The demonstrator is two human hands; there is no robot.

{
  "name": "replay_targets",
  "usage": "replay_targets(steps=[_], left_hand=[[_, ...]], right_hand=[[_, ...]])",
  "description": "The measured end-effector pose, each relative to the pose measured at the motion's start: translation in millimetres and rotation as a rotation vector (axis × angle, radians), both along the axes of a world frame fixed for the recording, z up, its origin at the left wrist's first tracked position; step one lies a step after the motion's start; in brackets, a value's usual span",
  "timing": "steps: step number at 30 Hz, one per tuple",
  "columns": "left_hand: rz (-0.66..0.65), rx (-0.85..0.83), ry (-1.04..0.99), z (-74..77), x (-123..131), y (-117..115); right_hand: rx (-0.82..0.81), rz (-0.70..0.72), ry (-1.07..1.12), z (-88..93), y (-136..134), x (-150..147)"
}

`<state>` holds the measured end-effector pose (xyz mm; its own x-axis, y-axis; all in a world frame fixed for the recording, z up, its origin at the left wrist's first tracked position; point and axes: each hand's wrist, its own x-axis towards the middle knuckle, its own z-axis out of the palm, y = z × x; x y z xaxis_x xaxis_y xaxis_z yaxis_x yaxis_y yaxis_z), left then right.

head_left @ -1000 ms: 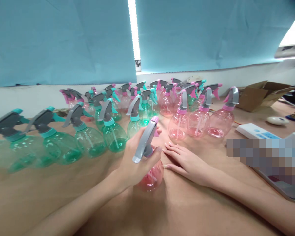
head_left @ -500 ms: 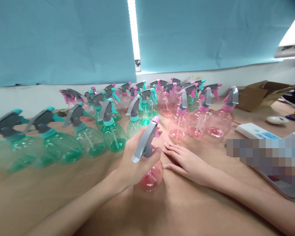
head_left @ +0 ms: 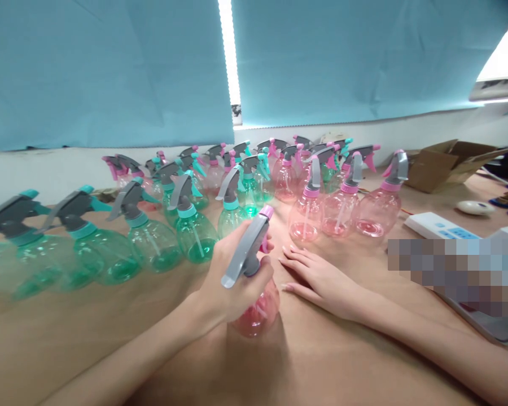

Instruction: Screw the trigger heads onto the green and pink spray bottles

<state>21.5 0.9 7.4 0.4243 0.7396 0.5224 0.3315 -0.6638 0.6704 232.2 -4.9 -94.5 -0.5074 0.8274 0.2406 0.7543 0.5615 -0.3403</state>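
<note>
My left hand [head_left: 226, 276] is wrapped round the neck of a pink spray bottle [head_left: 258, 316] with a grey head and a pink nozzle. The bottle leans slightly, its nozzle pointing away from me; whether its base touches the table cannot be made out. Flat on the table [head_left: 322, 361], to the right of it, rests my right hand [head_left: 322, 276], fingers stretched out and holding nothing. Just beyond my left hand stands a green spray bottle [head_left: 197, 237]. A pink spray bottle [head_left: 305, 217] is the nearest one past my right fingertips.
Several green bottles [head_left: 105, 254] form a row on the left. More pink and green bottles crowd the back, by the wall. At right are a cardboard box [head_left: 434, 166], a white computer mouse [head_left: 474, 208], a white power strip [head_left: 442, 225] and a blurred-out item.
My left hand has brought the pink spray bottle slightly nearer to me and a little left. My right hand stays about where it was.
</note>
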Motion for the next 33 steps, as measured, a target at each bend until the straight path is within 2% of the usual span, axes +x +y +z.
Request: replay_targets(steps=[6, 14, 19, 25, 29, 33], left_hand=[[-0.008, -0.001, -0.040, -1.7, 0, 0], [0.042, -0.016, 0.005, -9.1, 0, 5], [0.027, 0.006, -0.050, -15.9, 1, 4], [0.044, -0.027, -0.092, -19.6, 1, 4], [0.063, -0.026, -0.104, -20.9, 2, 4], [0.071, -0.046, -0.068, -22.2, 5, 3]], right_hand=[[0.021, -0.005, 0.023, 0.2, 0, 0], [0.004, -0.007, 0.004, -0.4, 0, 1], [0.012, 0.034, 0.023, 7.2, -2, -1], [-0.065, 0.095, 0.229, 15.8, -5, 1], [-0.063, 0.088, 0.337, 16.0, -11, 0], [0.002, 0.127, 0.400, 30.7, -24, -17]])
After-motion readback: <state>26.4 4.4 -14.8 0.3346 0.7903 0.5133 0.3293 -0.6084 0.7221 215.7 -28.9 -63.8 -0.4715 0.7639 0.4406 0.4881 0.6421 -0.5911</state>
